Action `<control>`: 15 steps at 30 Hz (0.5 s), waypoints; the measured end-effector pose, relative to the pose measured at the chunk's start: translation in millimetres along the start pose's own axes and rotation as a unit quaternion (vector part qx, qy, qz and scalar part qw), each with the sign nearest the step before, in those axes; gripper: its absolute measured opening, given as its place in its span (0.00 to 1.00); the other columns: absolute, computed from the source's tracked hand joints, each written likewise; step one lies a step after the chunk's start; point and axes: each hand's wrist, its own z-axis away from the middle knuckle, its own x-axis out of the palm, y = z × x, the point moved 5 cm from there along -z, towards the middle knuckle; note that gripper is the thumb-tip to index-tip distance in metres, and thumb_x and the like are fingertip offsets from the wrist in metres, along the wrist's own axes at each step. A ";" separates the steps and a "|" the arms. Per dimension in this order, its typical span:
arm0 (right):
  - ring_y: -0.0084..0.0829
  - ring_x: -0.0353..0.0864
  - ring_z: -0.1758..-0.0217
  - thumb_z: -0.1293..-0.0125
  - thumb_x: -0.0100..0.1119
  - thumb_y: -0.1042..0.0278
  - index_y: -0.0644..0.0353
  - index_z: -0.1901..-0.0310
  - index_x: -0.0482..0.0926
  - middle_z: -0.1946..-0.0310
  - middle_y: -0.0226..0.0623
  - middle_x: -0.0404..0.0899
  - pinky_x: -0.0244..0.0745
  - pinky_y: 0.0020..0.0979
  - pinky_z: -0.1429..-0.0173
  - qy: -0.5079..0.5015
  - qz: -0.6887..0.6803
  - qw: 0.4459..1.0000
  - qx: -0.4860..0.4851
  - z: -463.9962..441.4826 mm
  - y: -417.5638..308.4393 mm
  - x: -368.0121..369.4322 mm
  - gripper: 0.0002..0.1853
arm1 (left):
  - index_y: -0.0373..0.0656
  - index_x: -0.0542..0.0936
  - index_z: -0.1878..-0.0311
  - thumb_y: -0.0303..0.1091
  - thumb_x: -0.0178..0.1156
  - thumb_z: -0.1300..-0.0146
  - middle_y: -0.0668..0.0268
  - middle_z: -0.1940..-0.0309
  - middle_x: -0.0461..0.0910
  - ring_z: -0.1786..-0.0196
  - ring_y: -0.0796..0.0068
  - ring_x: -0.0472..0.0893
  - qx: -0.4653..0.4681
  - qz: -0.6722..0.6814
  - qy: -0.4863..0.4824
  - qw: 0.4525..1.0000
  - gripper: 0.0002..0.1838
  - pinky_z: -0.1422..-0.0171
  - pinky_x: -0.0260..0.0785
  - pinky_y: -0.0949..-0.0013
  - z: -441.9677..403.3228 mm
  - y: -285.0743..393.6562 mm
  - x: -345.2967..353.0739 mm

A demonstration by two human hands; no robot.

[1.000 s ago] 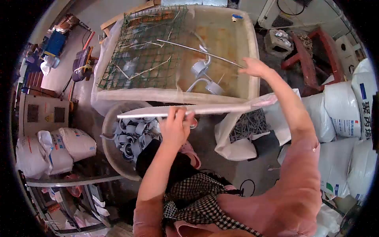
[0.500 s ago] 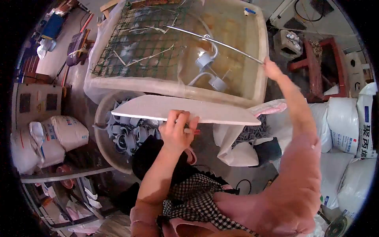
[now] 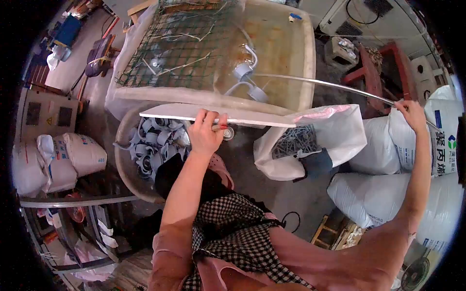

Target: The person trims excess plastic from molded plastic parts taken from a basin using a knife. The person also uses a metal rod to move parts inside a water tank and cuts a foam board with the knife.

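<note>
My left hand is closed on the near edge of a long white board, laid across in front of the water tank. A small object with a red end also sits in its fingers; its kind is unclear. Out to the right, my right hand grips a thin metal rod. The rod reaches left over the tank's right rim, its far end near two grey ring-shaped plastic parts with curved arms in the water.
Under the board's left part stands a round tub of grey plastic parts. A white sack holds thin grey sticks. Green netting covers the tank's left side. Filled white bags are stacked at right.
My right hand has swung out to the right and lower, drawing the rod back over the tank. The board has shifted slightly left and looks more edge-on, still in my left hand.
</note>
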 end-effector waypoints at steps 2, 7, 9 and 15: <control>0.46 0.77 0.68 0.42 0.51 0.41 0.60 0.71 0.82 0.75 0.46 0.78 0.70 0.41 0.63 0.011 0.047 0.998 -0.050 8.6 -11.5 1.6 0.25 | 0.43 0.75 0.73 0.34 0.59 0.45 0.62 0.74 0.71 0.76 0.57 0.74 -0.004 0.002 0.004 1.000 0.06 0.75 0.65 0.63 1.7 0.9 -0.4; 0.45 0.78 0.67 0.44 0.53 0.40 0.58 0.71 0.83 0.72 0.45 0.79 0.71 0.41 0.60 -0.028 0.035 0.998 -0.042 1.6 -20.6 2.8 0.25 | 0.44 0.75 0.73 0.35 0.59 0.45 0.62 0.74 0.71 0.76 0.57 0.74 -0.009 0.009 0.011 1.000 0.07 0.76 0.65 0.63 5.1 0.7 1.0; 0.44 0.79 0.66 0.45 0.53 0.40 0.58 0.71 0.83 0.72 0.45 0.80 0.72 0.41 0.60 -0.024 0.033 0.998 -0.047 -3.4 -24.9 0.7 0.25 | 0.44 0.75 0.73 0.35 0.60 0.46 0.62 0.73 0.71 0.75 0.57 0.74 -0.016 0.000 0.003 1.000 0.07 0.75 0.65 0.63 5.3 0.5 0.2; 0.39 0.80 0.70 0.44 0.54 0.43 0.56 0.70 0.83 0.76 0.39 0.80 0.71 0.35 0.63 -0.167 -0.105 0.980 -0.001 -29.9 -51.4 33.8 0.23 | 0.44 0.75 0.73 0.34 0.61 0.48 0.62 0.72 0.71 0.72 0.56 0.75 -0.041 -0.004 -0.007 0.999 0.06 0.72 0.66 0.60 4.0 -1.1 -0.3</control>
